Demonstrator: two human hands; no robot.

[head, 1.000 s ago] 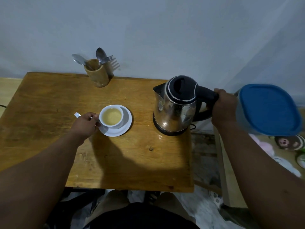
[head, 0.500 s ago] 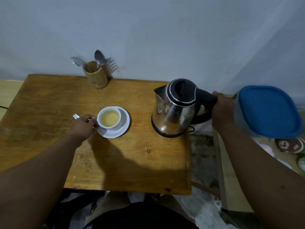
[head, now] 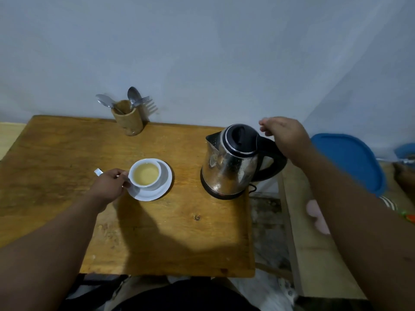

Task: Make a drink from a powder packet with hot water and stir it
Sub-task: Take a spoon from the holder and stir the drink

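A wooden table [head: 67, 167] carries an electric kettle [head: 233, 162] standing upright near its right edge. The right hand [head: 285, 135] hovers over the kettle's black handle, fingers loosely spread and gripping nothing. Toward the table's middle a white saucer [head: 165, 187] bears a white cup [head: 146, 173] of pale yellow drink. The left hand [head: 109, 185] pinches the cup's left side, a small white packet scrap [head: 98, 172] poking out behind its fingers. A wooden cutlery holder [head: 128, 118] stands at the far edge.

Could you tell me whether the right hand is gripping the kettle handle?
No, the right hand hovers open above the kettle, clear of its handle.
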